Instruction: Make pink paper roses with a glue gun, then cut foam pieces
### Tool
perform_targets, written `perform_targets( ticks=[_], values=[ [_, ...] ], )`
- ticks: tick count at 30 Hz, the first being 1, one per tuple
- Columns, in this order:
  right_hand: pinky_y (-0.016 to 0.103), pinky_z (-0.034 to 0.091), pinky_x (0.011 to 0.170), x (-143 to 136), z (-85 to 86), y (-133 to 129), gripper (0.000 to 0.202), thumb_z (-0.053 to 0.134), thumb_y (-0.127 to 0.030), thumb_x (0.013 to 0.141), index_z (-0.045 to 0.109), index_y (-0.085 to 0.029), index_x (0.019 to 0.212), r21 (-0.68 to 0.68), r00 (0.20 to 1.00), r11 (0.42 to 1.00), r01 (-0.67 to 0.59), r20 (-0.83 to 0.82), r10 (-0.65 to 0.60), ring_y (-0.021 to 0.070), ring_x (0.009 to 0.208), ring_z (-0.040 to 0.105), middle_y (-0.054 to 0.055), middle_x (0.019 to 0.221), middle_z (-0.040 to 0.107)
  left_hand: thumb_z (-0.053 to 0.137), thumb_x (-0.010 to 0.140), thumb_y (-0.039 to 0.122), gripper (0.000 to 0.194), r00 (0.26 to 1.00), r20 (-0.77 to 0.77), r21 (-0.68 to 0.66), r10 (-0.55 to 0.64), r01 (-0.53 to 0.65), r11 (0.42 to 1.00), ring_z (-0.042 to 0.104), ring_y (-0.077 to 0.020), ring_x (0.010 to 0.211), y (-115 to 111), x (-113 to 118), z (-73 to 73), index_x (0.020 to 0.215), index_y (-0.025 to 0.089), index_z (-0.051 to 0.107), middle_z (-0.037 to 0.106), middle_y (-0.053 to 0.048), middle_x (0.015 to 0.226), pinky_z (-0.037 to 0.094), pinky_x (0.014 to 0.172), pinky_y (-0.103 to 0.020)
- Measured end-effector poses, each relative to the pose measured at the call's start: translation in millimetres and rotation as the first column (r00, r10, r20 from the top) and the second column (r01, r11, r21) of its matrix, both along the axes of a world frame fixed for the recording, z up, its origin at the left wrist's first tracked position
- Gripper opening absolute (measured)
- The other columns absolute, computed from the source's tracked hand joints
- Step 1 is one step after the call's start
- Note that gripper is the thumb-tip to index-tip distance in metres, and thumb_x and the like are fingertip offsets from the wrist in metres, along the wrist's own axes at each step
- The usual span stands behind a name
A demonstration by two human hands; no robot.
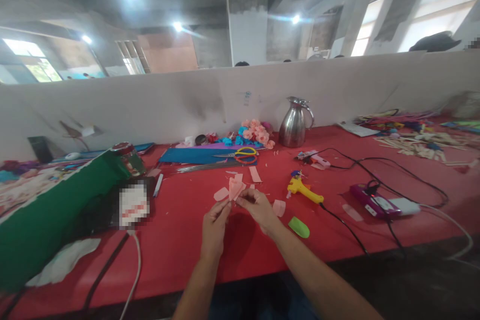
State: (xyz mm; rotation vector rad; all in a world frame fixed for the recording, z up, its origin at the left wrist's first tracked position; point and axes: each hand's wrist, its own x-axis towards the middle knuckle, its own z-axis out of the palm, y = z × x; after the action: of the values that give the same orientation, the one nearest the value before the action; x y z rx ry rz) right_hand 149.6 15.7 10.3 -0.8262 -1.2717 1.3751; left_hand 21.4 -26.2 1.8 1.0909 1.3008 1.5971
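Observation:
Between my two hands, over the red tabletop (pixel 180 240), is a pink paper flower (pixel 236 188). My left hand (pixel 216 222) pinches it low down from the left. From the right, the fingers of my right hand (pixel 257 206) close on its lower edge. Pink paper petals (pixel 255 174) lie loose around the hands, one of them (pixel 221 194) just left of the flower. To the right of my right hand rests another pink piece (pixel 279 208), with a green paper piece (pixel 299 227) nearer to me. A yellow glue gun (pixel 305 191) lies further right.
Yellow-and-red scissors (pixel 245 155) rest on blue sheets (pixel 187 155) at the back, near finished pink flowers (pixel 257 132). A steel jug (pixel 293 125) stands beside them. Cords run right to a purple power strip (pixel 371 201). A green divider (pixel 56 215) and a glass jar (pixel 128 159) are left.

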Motion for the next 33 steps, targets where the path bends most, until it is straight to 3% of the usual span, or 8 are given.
perform_targets(
  ticks=[6,10,17,24,33],
  values=[
    [0.028,0.045,0.07,-1.3,-1.8,-5.7,0.019,0.066,-0.037,0.071,0.06,-0.018,0.071,0.049,1.0,0.999,-0.01,0.013,0.009,0.0142,0.069,0.056,-0.001,0.07,0.06,0.066,0.073,0.037,0.024,0.996,-0.091,0.017,-0.011,0.012,1.0,0.046,-0.0112,0.061,0.2,-0.9,-2.3,0.083,0.017,0.074,0.057,0.0,0.068,0.038,0.058,-0.023],
    [0.03,0.046,0.071,0.4,-4.8,-4.4,0.019,0.065,-0.037,0.072,0.061,-0.018,0.073,0.052,0.999,0.998,0.032,0.038,-0.034,0.0149,0.069,0.057,0.001,0.071,0.062,0.065,0.075,0.035,0.024,0.986,-0.166,0.046,-0.016,0.024,0.999,0.054,-0.0153,0.073,0.6,-0.7,-3.2,0.089,0.018,0.075,0.064,-0.003,0.079,0.043,0.068,-0.025],
    [0.029,0.045,0.068,2.6,-5.5,-2.1,0.019,0.064,-0.036,0.073,0.061,-0.018,0.073,0.122,0.988,0.988,0.092,0.111,-0.106,0.0149,0.068,0.057,0.001,0.072,0.063,0.063,0.076,0.034,0.024,0.963,-0.268,0.096,0.014,0.012,0.995,0.059,-0.0175,0.077,2.0,0.0,-5.1,0.09,0.019,0.075,0.067,-0.005,0.082,0.046,0.069,-0.027],
    [0.026,0.044,0.064,4.5,-4.3,-5.6,0.015,0.066,-0.031,0.071,0.06,-0.018,0.077,0.151,0.987,0.985,0.082,0.128,-0.102,0.0141,0.07,0.057,0.0,0.075,0.062,0.065,0.073,0.035,0.027,0.981,-0.19,0.052,0.043,-0.034,0.998,0.06,-0.0188,0.082,0.5,0.7,-1.9,0.093,0.019,0.074,0.068,-0.006,0.087,0.047,0.072,-0.028],
    [0.027,0.043,0.063,4.8,-4.5,-5.2,0.016,0.063,-0.034,0.075,0.062,-0.018,0.075,0.171,0.98,0.978,0.122,0.134,-0.146,0.014,0.068,0.056,0.001,0.074,0.064,0.069,0.07,0.04,0.029,0.994,-0.103,0.012,-0.031,0.033,0.999,0.053,-0.0139,0.064,-0.3,0.9,-0.1,0.086,0.016,0.075,0.063,-0.002,0.07,0.043,0.061,-0.024]
  ],
)
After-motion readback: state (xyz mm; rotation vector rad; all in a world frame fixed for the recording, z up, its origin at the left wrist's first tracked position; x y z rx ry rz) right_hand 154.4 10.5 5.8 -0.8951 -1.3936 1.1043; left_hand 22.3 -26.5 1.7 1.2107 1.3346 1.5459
